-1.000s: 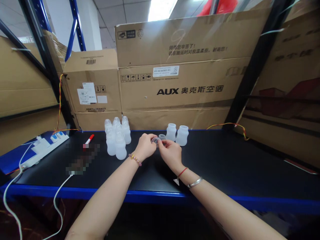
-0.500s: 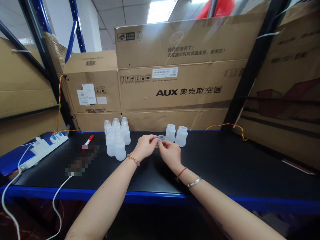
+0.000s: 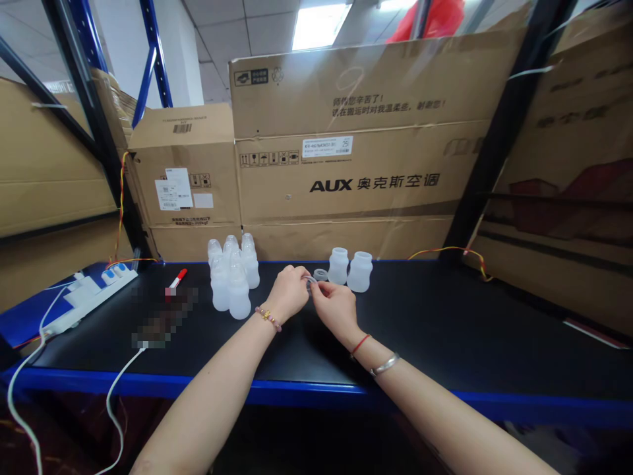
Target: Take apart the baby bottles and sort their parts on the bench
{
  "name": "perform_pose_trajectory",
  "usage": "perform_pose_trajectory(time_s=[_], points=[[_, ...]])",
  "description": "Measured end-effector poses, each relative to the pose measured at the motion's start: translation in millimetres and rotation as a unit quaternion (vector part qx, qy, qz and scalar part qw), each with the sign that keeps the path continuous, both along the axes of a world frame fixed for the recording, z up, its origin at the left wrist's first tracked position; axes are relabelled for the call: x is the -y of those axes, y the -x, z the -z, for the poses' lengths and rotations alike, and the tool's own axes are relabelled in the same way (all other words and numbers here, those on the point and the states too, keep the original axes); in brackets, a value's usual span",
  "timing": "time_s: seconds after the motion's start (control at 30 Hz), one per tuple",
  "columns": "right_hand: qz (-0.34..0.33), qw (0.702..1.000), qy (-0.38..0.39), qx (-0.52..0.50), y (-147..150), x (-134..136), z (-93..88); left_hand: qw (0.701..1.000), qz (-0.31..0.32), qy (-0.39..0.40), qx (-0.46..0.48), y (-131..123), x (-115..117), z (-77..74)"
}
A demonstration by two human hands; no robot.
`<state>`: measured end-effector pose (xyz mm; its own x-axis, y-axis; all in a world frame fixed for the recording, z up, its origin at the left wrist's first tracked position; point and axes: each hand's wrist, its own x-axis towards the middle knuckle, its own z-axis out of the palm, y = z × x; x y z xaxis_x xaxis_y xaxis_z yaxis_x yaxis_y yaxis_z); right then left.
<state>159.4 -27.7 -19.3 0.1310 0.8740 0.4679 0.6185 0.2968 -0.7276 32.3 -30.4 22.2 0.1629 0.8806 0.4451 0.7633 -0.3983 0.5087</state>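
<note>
My left hand (image 3: 288, 290) and my right hand (image 3: 335, 302) meet over the black shelf surface (image 3: 445, 316), both pinching a small clear plastic ring (image 3: 310, 282) between their fingertips. Just behind it a second clear ring (image 3: 320, 273) lies on the surface. Two open white bottles (image 3: 338, 264) (image 3: 359, 270) stand right behind my right hand. To the left of my left hand stands a cluster of several capped white bottles (image 3: 232, 274).
Large cardboard boxes (image 3: 356, 171) wall off the back of the shelf. At the left lie a red-capped marker (image 3: 177, 278), a white power strip (image 3: 84, 293) and a white cable (image 3: 116, 396). The blue shelf edge (image 3: 148, 382) runs along the front.
Both hands have stayed together on the clear ring, turning it slightly between the fingertips. The view has shifted a little.
</note>
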Motion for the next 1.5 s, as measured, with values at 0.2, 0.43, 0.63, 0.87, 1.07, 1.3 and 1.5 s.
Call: perform_pose_trajectory(time_s=[0.2, 0.43, 0.63, 0.87, 1.07, 1.3, 1.5], points=[[0.001, 0.998, 0.034, -0.048, -3.7, -6.4, 0.9, 0.988, 0.070, 0.100, 0.091, 8.3, -4.5, 1.7], [-0.007, 0.998, 0.024, -0.055, -2.0, -4.6, 0.0, 0.993, 0.042, 0.085, 0.073, 4.0, 2.0, 0.2], [-0.010, 0.999, 0.009, -0.048, -2.5, -4.6, 0.3, 0.997, 0.029, 0.049, 0.054, 5.6, 2.1, -0.8], [-0.003, 0.996, 0.040, -0.081, -6.4, -8.5, 0.5, 0.974, 0.113, 0.144, 0.137, 8.0, -6.7, 8.9], [-0.016, 0.996, 0.041, -0.074, -3.9, -6.9, 0.5, 0.996, 0.041, 0.072, 0.033, 4.7, -1.0, 4.2], [-0.019, 0.997, 0.018, -0.067, -2.2, -3.1, -2.7, 0.999, 0.005, 0.040, 0.013, 2.9, -0.9, 2.5], [-0.016, 0.995, 0.045, -0.092, -7.5, -10.3, -0.5, 0.928, 0.101, 0.244, 0.263, 2.7, -6.9, 3.5]])
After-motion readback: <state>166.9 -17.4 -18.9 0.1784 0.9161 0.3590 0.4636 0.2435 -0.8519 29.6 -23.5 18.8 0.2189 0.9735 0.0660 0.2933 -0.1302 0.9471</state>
